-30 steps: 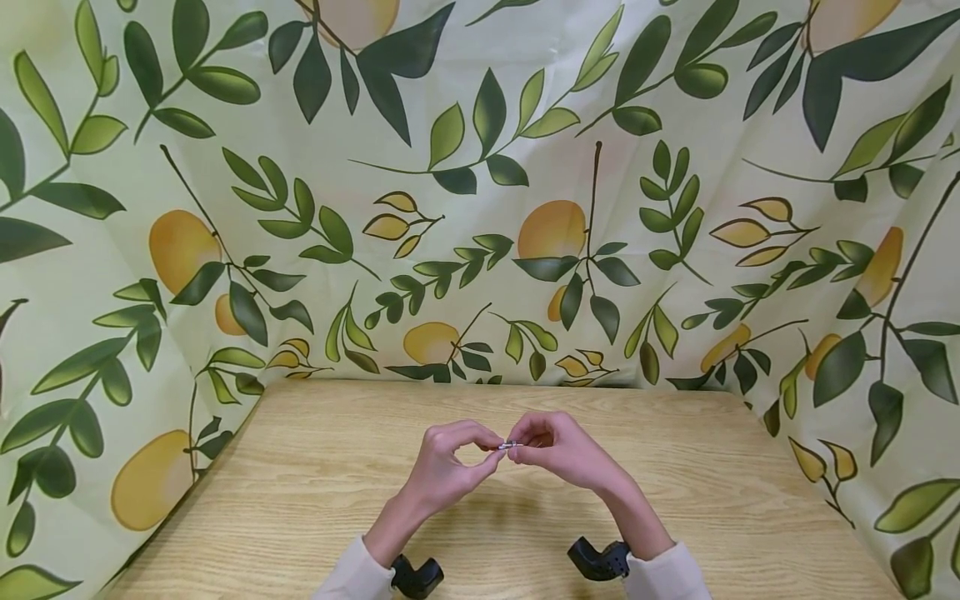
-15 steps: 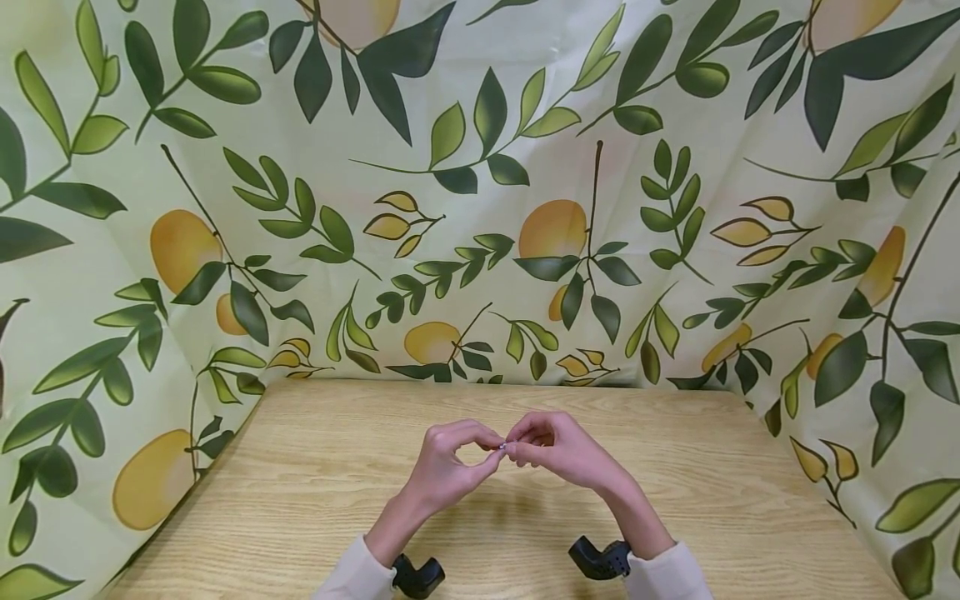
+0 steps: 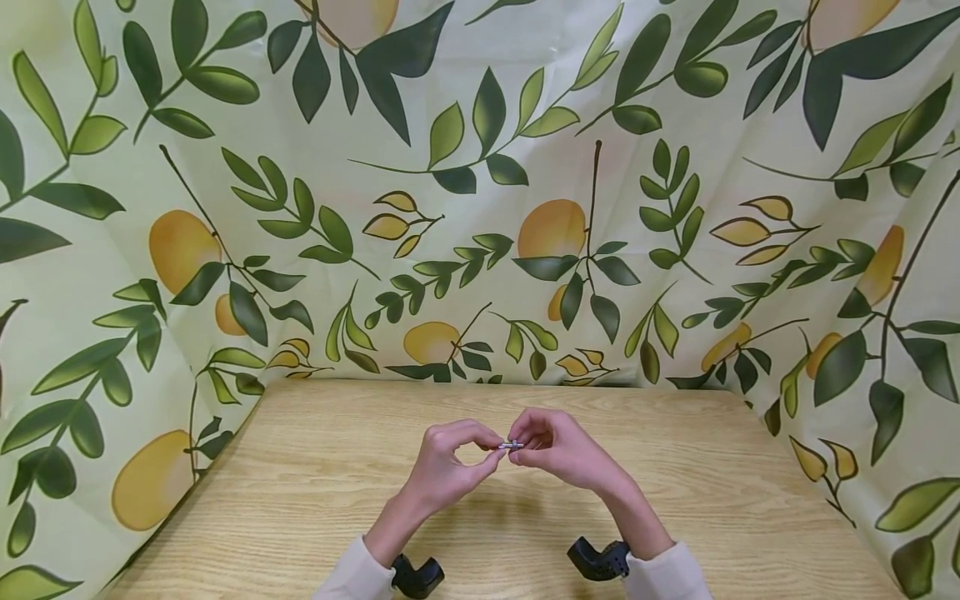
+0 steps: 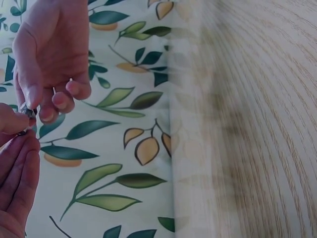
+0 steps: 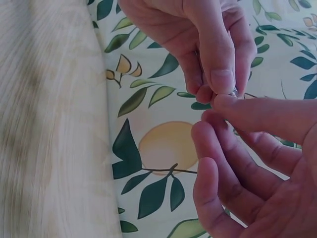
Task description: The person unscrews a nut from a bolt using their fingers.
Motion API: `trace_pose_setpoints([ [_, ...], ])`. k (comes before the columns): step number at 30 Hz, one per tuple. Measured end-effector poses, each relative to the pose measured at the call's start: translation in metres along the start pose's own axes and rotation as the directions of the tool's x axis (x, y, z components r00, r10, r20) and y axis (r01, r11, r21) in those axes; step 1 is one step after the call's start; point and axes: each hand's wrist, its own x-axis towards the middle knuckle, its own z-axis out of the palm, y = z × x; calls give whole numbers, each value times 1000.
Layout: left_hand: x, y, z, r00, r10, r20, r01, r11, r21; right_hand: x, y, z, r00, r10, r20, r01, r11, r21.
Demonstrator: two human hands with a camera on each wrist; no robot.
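A small silver bolt point(image 3: 506, 446) lies level between both hands above the table, with a wider nut-like ring point(image 3: 515, 445) near its right end. My left hand point(image 3: 444, 468) pinches the left end between thumb and forefinger, hiding that end. From the right, my right hand point(image 3: 567, 450) has thumb and forefinger at the ring, its other fingers loosely curled. The left wrist view shows dark metal of the bolt point(image 4: 29, 112) between the two hands' fingertips. In the right wrist view, thumbs cover nearly all of it.
The wooden table point(image 3: 315, 467) spreads beneath both hands. A fabric backdrop point(image 3: 465, 250) printed with leaves and orange fruit rises behind and along both sides. Black wrist devices sit at the left cuff point(image 3: 417, 577) and right cuff point(image 3: 597, 558).
Half a second ago the right fingertips closed over the bolt beside the left ones; now they have drawn slightly right, showing its shaft and ring again. My left hand has stayed in place.
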Motion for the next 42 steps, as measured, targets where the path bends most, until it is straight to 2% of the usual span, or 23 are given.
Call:
trace_pose_setpoints([
  [6,-1,0,-1,1000,0,-5,0,1000,7,-1,0,-1,998,19,-53,-21,999,-31],
  [16,0,0,-1,1000,3,-2,-3,1000,6,-1,-3,-2,1000,10,3,-10,1000,6],
  [24,0,1,-2,1000,-8,0,8,1000,16,-2,-5,-1,998,-5,-59,3,1000,-25],
  [29,-1,1,-2,1000,-10,2,10,1000,12,-1,-4,0,997,3,-72,-5,999,-34],
  [36,-1,0,-1,1000,2,-1,-2,1000,11,-1,-3,-1,999,25,-34,-27,998,-56],
  [42,1,1,-1,1000,13,2,-13,1000,10,-2,-4,-2,1000,4,-12,-5,999,-47],
])
